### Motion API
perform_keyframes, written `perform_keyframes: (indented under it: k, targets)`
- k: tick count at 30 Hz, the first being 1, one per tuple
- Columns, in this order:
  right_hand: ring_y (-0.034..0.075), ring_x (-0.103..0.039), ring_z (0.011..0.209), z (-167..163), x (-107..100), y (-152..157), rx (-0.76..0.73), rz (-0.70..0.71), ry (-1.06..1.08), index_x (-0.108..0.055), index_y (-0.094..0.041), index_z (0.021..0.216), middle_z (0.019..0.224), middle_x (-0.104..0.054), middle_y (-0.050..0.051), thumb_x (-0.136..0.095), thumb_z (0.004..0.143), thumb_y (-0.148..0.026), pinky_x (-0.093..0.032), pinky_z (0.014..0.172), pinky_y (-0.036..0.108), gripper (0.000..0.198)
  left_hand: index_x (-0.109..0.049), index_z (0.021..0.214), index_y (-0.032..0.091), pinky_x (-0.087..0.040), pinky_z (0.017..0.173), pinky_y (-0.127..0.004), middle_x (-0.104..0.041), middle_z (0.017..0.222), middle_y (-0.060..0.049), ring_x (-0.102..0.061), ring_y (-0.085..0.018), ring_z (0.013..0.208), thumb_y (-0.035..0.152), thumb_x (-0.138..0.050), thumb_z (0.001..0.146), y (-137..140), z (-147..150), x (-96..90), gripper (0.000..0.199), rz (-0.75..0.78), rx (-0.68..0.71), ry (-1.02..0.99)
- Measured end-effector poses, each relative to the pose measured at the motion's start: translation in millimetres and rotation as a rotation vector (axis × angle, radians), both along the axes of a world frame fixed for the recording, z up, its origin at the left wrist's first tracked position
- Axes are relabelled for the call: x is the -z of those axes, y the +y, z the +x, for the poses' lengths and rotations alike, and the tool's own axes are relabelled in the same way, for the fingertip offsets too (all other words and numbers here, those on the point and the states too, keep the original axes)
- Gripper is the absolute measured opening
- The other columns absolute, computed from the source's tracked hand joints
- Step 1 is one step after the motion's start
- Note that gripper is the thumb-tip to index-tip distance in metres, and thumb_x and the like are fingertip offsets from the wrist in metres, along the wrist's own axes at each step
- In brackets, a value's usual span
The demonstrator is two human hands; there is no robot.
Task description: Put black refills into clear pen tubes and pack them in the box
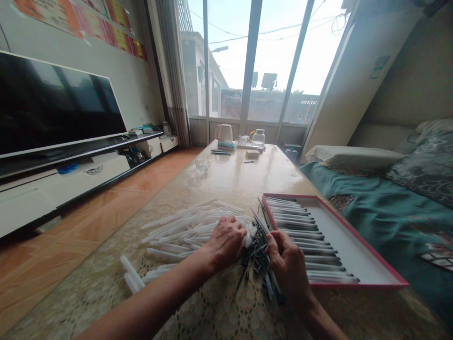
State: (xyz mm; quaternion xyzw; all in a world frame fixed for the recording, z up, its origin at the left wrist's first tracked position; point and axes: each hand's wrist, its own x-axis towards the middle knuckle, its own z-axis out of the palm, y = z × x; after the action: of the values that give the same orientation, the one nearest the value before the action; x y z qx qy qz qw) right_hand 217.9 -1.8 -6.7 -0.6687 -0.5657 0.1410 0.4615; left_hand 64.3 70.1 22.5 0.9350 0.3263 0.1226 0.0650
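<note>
My left hand (227,242) is closed at the right end of a heap of translucent white pen barrels (187,226). Its fingertips are over small clear and white pieces (250,232), and what they pinch is hidden. Close beside it, my right hand (287,259) grips a slim pen refill (260,219) that points up and away to the left. Under and between both hands lies a loose pile of small black pen parts and dark refills (253,257). Right of my right hand, a row of pens with dark ends (300,231) lies in a red-rimmed shallow box (368,241).
Farther along the patterned table (170,193) stand a drinking glass (201,165), a kettle (224,134), a glass pitcher (259,137) and a small box (252,154). A sofa with a teal cover (354,203) runs along the right. A television (60,104) is at left.
</note>
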Motion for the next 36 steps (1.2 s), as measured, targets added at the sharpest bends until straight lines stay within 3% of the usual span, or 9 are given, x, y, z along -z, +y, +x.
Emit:
perform_keyframes:
  k: [7,11,15,17,19,21,23,27,36]
  targets:
    - [0.016,-0.054,0.054,0.9,1.8,1.1,-0.019,0.019,0.013,-0.055,-0.017,0.083,0.061,-0.058,0.000,-0.041,0.089,-0.041,-0.038,0.053,0.025,0.028,-0.064,0.076,0.016,-0.040,0.077,-0.041,-0.065,0.079,-0.012,-0.053,-0.027,0.084,0.011,-0.049,0.077,1.4,-1.4,6.8,0.015,-0.016,-0.065,-0.095]
    - [0.015,-0.052,0.055,-0.3,0.7,0.1,-0.053,0.013,-0.004,-0.054,-0.018,0.080,0.061,-0.055,-0.001,-0.040,0.089,-0.038,-0.037,0.054,0.024,0.026,-0.064,0.073,0.017,-0.039,0.081,-0.041,-0.065,0.075,-0.010,-0.054,-0.025,0.085,0.011,-0.050,0.078,-2.1,-8.7,5.1,0.016,-0.066,-0.112,-0.262]
    - [0.013,-0.046,0.053,-5.2,-3.9,-3.6,-0.130,0.016,-0.036,-0.052,-0.018,0.075,0.059,-0.048,-0.003,-0.041,0.089,-0.035,-0.034,0.052,0.022,0.024,-0.063,0.086,0.018,-0.043,0.076,-0.035,-0.065,0.082,-0.008,-0.057,-0.021,0.082,0.022,-0.046,0.084,-12.4,-26.7,-0.1,0.017,-0.143,-0.229,-0.493]
    - [0.012,-0.043,0.052,-8.3,-6.0,-6.2,-0.178,0.017,-0.039,-0.053,-0.018,0.079,0.059,-0.046,-0.004,-0.042,0.088,-0.033,-0.032,0.050,0.022,0.021,-0.060,0.088,0.016,-0.045,0.059,-0.028,-0.063,0.073,-0.006,-0.057,-0.016,0.063,0.029,-0.040,0.087,-22.0,-37.6,-0.5,0.024,-0.251,-0.305,-0.613]
    - [0.012,-0.042,0.052,-11.4,-7.4,-9.2,-0.222,0.022,-0.048,-0.054,-0.019,0.082,0.060,-0.047,-0.004,-0.043,0.087,-0.030,-0.032,0.050,0.022,0.017,-0.058,0.082,0.016,-0.039,0.043,-0.022,-0.058,0.060,0.000,-0.050,-0.011,0.046,0.035,-0.044,0.085,-33.6,-47.8,2.2,0.025,-0.565,-0.414,-0.842]
    - [0.012,-0.042,0.053,-14.1,-8.7,-12.3,-0.249,0.038,-0.085,-0.054,-0.019,0.081,0.061,-0.047,-0.004,-0.045,0.084,-0.026,-0.032,0.051,0.022,0.012,-0.058,0.079,0.016,-0.033,0.039,-0.018,-0.054,0.055,0.004,-0.045,-0.007,0.040,0.037,-0.055,0.078,-45.0,-56.3,7.8,0.021,-0.895,-0.544,-1.112]
    - [0.012,-0.042,0.052,-16.4,-9.9,-15.1,-0.281,0.042,-0.134,-0.054,-0.019,0.078,0.059,-0.045,-0.004,-0.047,0.081,-0.023,-0.031,0.051,0.022,0.009,-0.058,0.079,0.017,-0.031,0.039,-0.015,-0.054,0.054,0.005,-0.043,-0.005,0.041,0.037,-0.062,0.073,-53.8,-62.0,15.0,0.022,-1.051,-0.628,-1.265]
    - [0.011,-0.041,0.051,-19.9,-11.7,-19.3,-0.357,0.026,-0.204,-0.054,-0.019,0.075,0.059,-0.043,-0.004,-0.046,0.079,-0.018,-0.029,0.051,0.023,0.009,-0.058,0.078,0.016,-0.032,0.041,-0.014,-0.057,0.054,0.005,-0.044,-0.004,0.043,0.037,-0.067,0.069,-60.6,-63.8,27.7,0.024,-1.098,-0.674,-1.385]
    - [0.009,-0.038,0.050,-19.8,-7.9,-19.4,-0.396,0.024,-0.243,-0.053,-0.018,0.076,0.058,-0.039,-0.006,-0.046,0.077,-0.016,-0.028,0.050,0.022,0.007,-0.058,0.078,0.016,-0.032,0.040,-0.014,-0.057,0.055,0.005,-0.045,-0.004,0.044,0.037,-0.067,0.070,-59.7,-61.7,34.1,0.025,-1.134,-0.645,-1.376]
